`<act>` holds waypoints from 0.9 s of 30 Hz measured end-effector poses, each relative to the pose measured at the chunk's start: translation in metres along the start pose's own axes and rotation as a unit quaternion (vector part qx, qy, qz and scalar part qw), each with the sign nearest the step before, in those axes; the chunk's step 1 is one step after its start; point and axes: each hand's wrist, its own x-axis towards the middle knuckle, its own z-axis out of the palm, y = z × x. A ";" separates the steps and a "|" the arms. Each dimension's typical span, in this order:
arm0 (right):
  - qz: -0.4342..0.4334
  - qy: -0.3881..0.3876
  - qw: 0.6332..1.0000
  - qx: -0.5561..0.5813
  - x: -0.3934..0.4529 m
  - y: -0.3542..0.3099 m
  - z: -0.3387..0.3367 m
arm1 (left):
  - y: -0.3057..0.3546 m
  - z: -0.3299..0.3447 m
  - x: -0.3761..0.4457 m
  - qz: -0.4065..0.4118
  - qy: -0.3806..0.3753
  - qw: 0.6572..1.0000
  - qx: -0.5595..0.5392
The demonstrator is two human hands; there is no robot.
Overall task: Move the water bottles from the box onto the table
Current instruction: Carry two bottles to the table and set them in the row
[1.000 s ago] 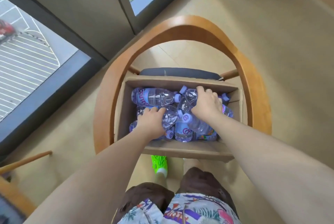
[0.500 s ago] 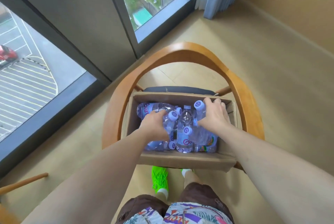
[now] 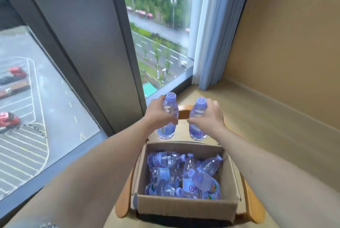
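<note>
My left hand [image 3: 159,112] grips a clear water bottle [image 3: 167,130] with a purple cap, held upright above the far edge of the box. My right hand [image 3: 209,115] grips a second upright bottle [image 3: 197,132] beside it, a short gap between the two. Below them the open cardboard box [image 3: 185,206] holds several more bottles [image 3: 184,176] lying in a jumble. No table is in view.
The box sits on the seat of a wooden chair [image 3: 254,207] with a curved arm rail. Tall windows [image 3: 158,30] and a dark pillar [image 3: 82,43] stand ahead, a pale curtain [image 3: 211,30] at the right, and a wood-panelled wall [image 3: 287,47] beyond bare floor [image 3: 276,132].
Both hands took one bottle each out of the box and lifted them upright above its far edge. The camera has tilted up toward the window.
</note>
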 end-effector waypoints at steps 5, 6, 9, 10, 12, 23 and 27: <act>-0.049 0.014 0.996 0.073 0.016 -0.049 -0.044 | 0.050 -0.046 -0.014 0.031 0.114 0.992 -0.050; -0.067 0.011 0.994 0.083 0.019 -0.057 -0.053 | 0.059 -0.054 -0.019 0.036 0.133 0.989 -0.061; -0.122 0.004 0.984 0.132 0.022 -0.078 -0.077 | 0.084 -0.073 -0.036 0.038 0.185 0.978 -0.086; -0.137 0.006 0.980 0.145 0.021 -0.084 -0.085 | 0.092 -0.078 -0.042 0.035 0.202 0.974 -0.097; -0.163 0.002 0.974 0.157 0.021 -0.098 -0.097 | 0.104 -0.086 -0.057 0.027 0.236 0.965 -0.111; -0.314 -0.084 0.929 0.178 -0.032 -0.177 -0.082 | 0.091 -0.132 -0.177 -0.051 0.415 0.905 -0.074; -0.375 -0.131 0.895 0.205 -0.083 -0.215 -0.056 | 0.076 -0.158 -0.243 -0.113 0.479 0.869 -0.049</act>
